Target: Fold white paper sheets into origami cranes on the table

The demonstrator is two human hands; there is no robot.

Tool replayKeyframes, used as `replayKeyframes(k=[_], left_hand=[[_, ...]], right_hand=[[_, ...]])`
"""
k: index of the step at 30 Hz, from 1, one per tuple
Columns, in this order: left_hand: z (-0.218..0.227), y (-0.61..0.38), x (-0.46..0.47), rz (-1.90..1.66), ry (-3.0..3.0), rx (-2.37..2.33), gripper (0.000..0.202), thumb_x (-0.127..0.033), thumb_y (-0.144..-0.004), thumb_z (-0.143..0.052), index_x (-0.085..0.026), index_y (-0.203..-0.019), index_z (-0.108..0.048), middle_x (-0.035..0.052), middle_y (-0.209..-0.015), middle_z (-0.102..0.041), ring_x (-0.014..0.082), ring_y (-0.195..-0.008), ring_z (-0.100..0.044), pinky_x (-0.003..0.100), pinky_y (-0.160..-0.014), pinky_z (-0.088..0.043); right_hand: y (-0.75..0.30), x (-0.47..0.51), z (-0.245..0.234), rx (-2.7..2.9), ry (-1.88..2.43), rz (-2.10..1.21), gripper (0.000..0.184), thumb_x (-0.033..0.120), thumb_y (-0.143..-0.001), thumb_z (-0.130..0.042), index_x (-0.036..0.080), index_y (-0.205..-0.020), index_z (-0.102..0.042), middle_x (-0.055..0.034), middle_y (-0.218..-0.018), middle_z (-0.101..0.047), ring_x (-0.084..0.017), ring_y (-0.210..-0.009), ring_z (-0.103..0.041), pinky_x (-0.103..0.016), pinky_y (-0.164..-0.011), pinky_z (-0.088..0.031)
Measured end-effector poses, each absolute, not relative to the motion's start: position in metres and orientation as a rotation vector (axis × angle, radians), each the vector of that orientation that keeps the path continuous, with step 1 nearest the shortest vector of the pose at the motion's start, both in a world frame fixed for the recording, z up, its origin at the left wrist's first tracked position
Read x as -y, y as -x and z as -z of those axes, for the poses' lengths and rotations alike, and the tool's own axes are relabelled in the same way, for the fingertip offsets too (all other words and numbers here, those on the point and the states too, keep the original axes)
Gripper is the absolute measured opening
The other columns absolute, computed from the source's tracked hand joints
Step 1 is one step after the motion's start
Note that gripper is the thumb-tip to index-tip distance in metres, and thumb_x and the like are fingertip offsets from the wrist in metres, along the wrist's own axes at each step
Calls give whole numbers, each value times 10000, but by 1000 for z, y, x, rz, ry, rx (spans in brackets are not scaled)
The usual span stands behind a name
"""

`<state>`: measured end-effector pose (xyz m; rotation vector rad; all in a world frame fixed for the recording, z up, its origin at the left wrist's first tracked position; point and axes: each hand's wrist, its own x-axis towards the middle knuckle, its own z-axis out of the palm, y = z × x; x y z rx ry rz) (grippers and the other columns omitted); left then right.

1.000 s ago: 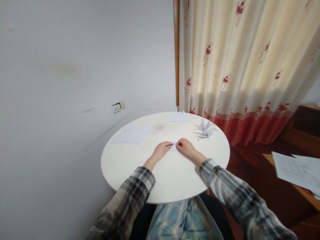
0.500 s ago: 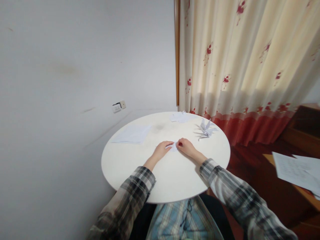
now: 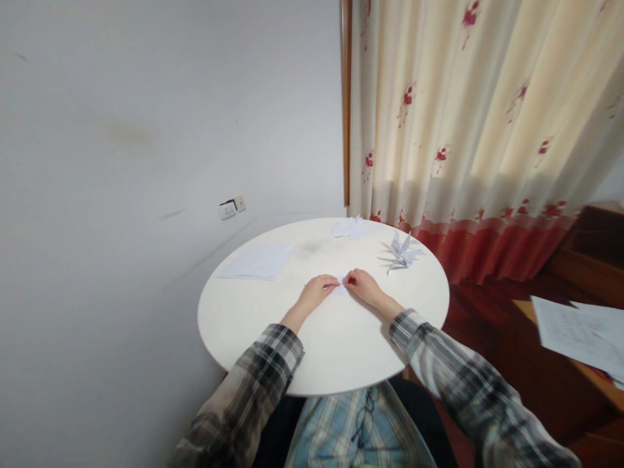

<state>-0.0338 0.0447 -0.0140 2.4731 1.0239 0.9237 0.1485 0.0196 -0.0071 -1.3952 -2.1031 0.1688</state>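
A small piece of folded white paper [image 3: 340, 290] lies on the round white table [image 3: 336, 354], between my hands and partly covered by them. My left hand [image 3: 318, 292] pinches its left side, thumb and fingers together. From the right, my right hand [image 3: 363, 286] grips the paper with closed fingertips, close to the left fingertips. The exact folds are too small to make out. Several folded paper cranes [image 3: 402, 250] sit in a cluster beyond my right hand.
Flat white sheets [image 3: 256, 261] lie at the table's left. More paper pieces [image 3: 351, 227] rest at the far edge. A wall with a socket [image 3: 227, 210] stands left, a curtain [image 3: 453, 130] behind. Papers [image 3: 575, 331] cover a wooden surface at the right.
My left fingertips have shifted slightly right and closed further on the paper, nearer to the right fingertips. The right hand has barely moved.
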Motion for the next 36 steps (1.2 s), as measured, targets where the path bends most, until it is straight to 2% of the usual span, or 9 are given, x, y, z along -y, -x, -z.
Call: replayKeyframes(k=[11,16,21,27,33,36], left_hand=[[10,33,-37,-802,-2574,-1212,241,-194,-799,-488,-232,-951,-670,14,-1065,-648,155,-1003,-568,295,-920,-411],[6,33,-34,-792,-2570,-1203,248,-211,-798,-480,-227,-961,-666,12,-1043,-659,158,-971,-584,274,-892,-423],[3,33,-31,-767,-2561,-1263,262,-223,-789,-490,-226,-997,-650,19,-1052,-656,171,-962,-587,271,-871,-426],[4,30,-31,-690,-2698,-1238,250,-173,-793,-467,-215,-953,-653,48,-1027,-658,186,-964,-586,304,-893,-410],[4,29,-28,-697,-2712,-1215,238,-326,-814,-488,-201,-951,-638,64,-1004,-655,193,-983,-571,303,-898,-402],[4,29,-28,-690,-2731,-1206,241,-322,-821,-485,-194,-970,-626,71,-1019,-645,199,-987,-565,310,-892,-403]], right_hand=[[-148,-19,6,2110,1406,-163,109,169,-789,-529,148,-793,-636,-42,-786,-599,-127,-763,-512,-217,-716,-355],[-148,-19,5,2109,1401,-163,112,156,-786,-523,144,-788,-635,-46,-786,-603,-127,-761,-514,-217,-715,-357],[-147,-20,6,2112,1418,-151,111,168,-790,-522,144,-790,-631,-43,-784,-602,-124,-759,-514,-217,-715,-353],[-147,-19,5,2114,1420,-144,114,168,-793,-518,140,-788,-628,-47,-787,-607,-125,-761,-515,-217,-713,-353],[-148,-19,6,2115,1430,-155,101,170,-784,-531,145,-797,-628,-41,-787,-598,-124,-762,-511,-217,-713,-354],[-148,-18,5,2106,1420,-169,97,161,-781,-532,146,-793,-627,-38,-781,-588,-124,-762,-510,-219,-718,-358]])
